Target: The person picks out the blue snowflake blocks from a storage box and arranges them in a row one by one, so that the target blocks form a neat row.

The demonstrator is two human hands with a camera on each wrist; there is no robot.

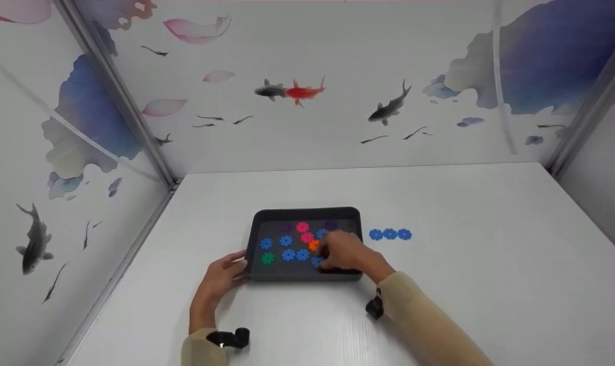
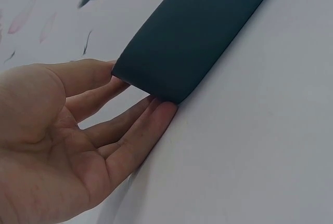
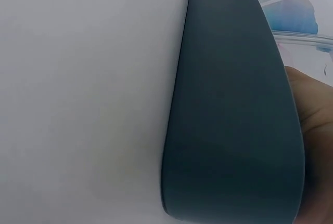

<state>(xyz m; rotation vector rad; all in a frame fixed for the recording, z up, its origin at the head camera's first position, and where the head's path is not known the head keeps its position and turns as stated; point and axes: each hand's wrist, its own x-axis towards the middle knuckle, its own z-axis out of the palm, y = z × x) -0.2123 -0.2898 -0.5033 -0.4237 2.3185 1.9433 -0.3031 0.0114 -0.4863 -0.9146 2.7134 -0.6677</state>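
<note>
A dark tray (image 1: 302,277) sits on the white table, holding several small notched plastic discs. Blue (image 1: 286,240), pink (image 1: 302,227), orange (image 1: 314,245), green (image 1: 268,258) and dim purple (image 1: 330,224) discs show on its floor. My left hand (image 1: 221,277) grips the tray's left side; in the left wrist view its upper digit meets the rim and lower fingertips touch the bottom corner. My right hand (image 1: 342,250) reaches over the right part, thumb and curled fingers pinching a blue disc (image 1: 316,262) near the front wall. The tray wall (image 3: 234,109) hides its fingers in the right wrist view.
Three blue discs (image 1: 390,234) lie in a row on the table (image 1: 465,284), right of the tray. White walls (image 1: 328,137) painted with fish and petals stand behind and at both sides. Each wrist wears a black camera mount (image 1: 231,338).
</note>
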